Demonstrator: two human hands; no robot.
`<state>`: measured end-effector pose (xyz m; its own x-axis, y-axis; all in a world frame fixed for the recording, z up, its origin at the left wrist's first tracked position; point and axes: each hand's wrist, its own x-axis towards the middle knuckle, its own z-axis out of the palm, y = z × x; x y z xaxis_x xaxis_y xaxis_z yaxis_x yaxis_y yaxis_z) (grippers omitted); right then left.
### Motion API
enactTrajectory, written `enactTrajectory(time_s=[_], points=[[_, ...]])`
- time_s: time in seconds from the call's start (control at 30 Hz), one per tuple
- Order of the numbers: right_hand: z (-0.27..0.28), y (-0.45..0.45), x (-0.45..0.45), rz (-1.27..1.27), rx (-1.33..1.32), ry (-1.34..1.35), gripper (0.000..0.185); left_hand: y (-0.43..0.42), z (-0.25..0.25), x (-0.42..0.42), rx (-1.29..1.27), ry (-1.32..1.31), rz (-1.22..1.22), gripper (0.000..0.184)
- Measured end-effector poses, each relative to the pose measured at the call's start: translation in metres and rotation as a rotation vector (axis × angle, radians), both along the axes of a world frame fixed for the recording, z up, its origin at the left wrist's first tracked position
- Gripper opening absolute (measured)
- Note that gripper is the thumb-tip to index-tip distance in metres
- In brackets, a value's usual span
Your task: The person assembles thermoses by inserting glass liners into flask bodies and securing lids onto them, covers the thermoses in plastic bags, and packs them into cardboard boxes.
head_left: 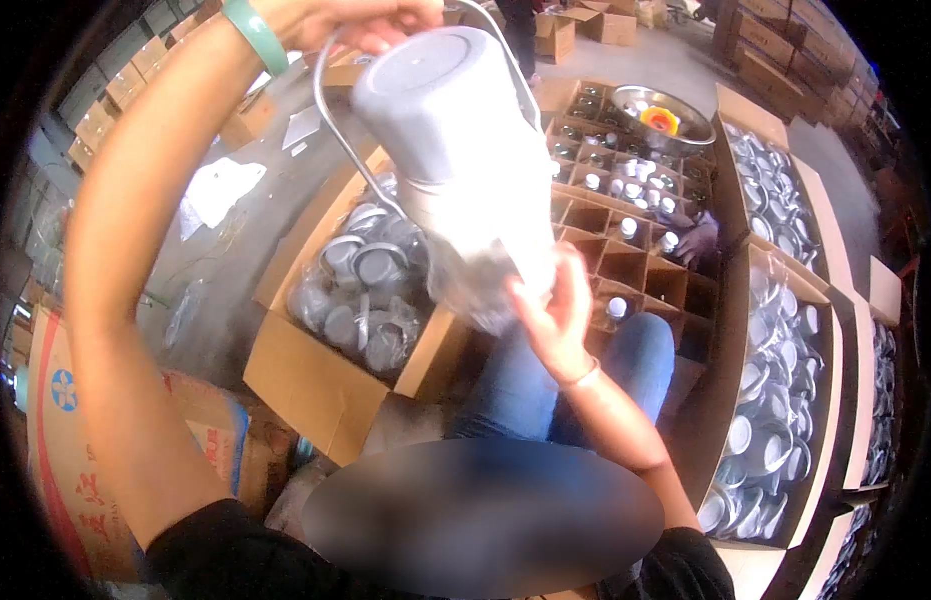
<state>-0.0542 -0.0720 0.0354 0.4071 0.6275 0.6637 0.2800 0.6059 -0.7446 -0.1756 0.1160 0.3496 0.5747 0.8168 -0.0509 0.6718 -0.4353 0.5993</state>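
Note:
A grey-and-white vessel (465, 130) is held up before me, tilted, its round flat grey end uppermost. A long curved wire handle (347, 150) runs along its sides. My left hand (370, 25), below a green bangle, curls its fingers at the top, by the handle and grey end. Lower down, my right hand (555, 315) grips the other end with thumb and fingers. Crumpled clear plastic (475, 295) hangs around that lower end. Motion blur and glare hide the vessel's finer details. Under it stands an open carton (320, 385) of grey lidded parts, some in clear plastic.
A divided carton (590, 220) ahead holds several white-capped bottles (616, 307). On it rest a metal bowl (675, 140) with an orange-yellow item and a dark glove-like shape (697, 240). Open cartons (830, 400) of grey parts line the right. A printed carton (70, 450) stands at left.

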Motion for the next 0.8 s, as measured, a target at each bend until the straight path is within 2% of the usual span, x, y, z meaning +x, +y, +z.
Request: enactTrajectory(time_s=[0.07,0.13,0.17,0.23,0.3,0.33,0.37,0.4,0.43,0.47,0.53,0.57,0.73,0.8], points=[[0.0,-0.026,0.023,-0.128,0.12,0.109,0.027,0.002,-0.035,0.004,-0.366,-0.191,-0.258,0.018],[-0.001,-0.057,0.039,-0.104,0.038,0.364,0.018,0.032,-0.117,0.005,-0.427,-0.41,-0.459,0.028],[-0.015,-0.067,0.049,-0.111,0.067,0.434,0.016,0.004,-0.143,0.015,-0.375,-0.257,-0.279,0.029],[-0.006,-0.093,0.055,-0.087,0.135,0.526,0.026,0.032,-0.284,0.036,-0.862,-0.167,-0.128,0.06],[-0.016,-0.104,0.071,-0.033,0.269,0.506,0.041,-0.074,-0.267,0.043,-1.124,-0.309,-0.24,0.056],[-0.027,-0.107,0.076,-0.059,0.28,0.502,0.041,-0.084,-0.287,0.053,-1.025,-0.381,-0.457,0.057],[-0.044,-0.109,0.081,-0.138,0.257,0.373,0.045,-0.093,-0.307,0.063,-0.92,-0.472,-0.655,0.059],[-0.062,-0.112,0.084,-0.213,0.228,0.248,0.048,-0.104,-0.313,0.076,-0.364,-0.495,-0.876,0.06],[-0.072,-0.117,0.09,-0.257,0.084,0.008,0.056,-0.1,-0.315,0.092,-1.319,-0.628,-0.464,0.066],[-0.082,-0.122,0.096,-0.303,-0.024,-0.242,0.065,-0.091,-0.324,0.108,-1.349,-0.651,-0.358,0.062],[-0.098,-0.149,0.116,-0.428,-0.418,-0.985,0.064,-0.061,-0.339,0.132,-1.262,-0.68,-0.265,0.055],[-0.104,-0.148,0.122,-0.445,-0.418,-0.988,0.064,-0.05,-0.343,0.142,-1.236,-0.701,-0.24,0.053],[-0.132,-0.141,0.139,0.117,-0.631,-0.825,0.052,-0.031,-0.366,0.166,-1.122,-0.787,-0.157,0.051],[-0.125,-0.149,0.138,0.263,-0.689,-0.558,0.048,-0.034,-0.382,0.165,-1.069,-0.823,-0.136,0.051]])
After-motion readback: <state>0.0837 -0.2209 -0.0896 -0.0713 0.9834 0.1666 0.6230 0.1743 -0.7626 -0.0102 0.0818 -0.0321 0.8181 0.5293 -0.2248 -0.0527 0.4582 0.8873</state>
